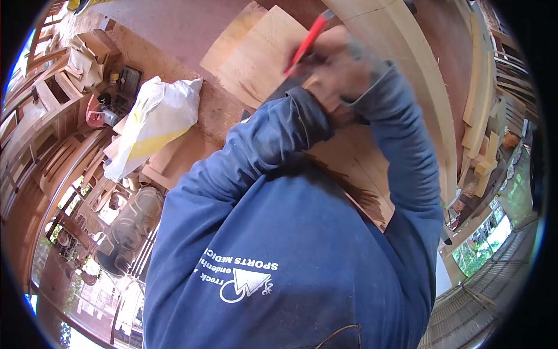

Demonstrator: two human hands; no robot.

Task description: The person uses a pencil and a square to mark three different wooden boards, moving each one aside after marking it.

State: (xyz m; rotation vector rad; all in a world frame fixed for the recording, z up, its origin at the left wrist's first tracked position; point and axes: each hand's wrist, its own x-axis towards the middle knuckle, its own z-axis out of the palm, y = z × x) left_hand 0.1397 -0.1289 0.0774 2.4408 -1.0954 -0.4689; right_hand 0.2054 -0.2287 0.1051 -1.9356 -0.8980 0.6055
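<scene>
On your left a white bag (pixel 156 119) slumps on the bench. Your right hand (pixel 337 55) pinches a red pencil (pixel 308 39), light and stiff, against the wooden board (pixel 261 64); grip low near the tip. Your left hand is hidden, so I cannot tell its grasp.
</scene>
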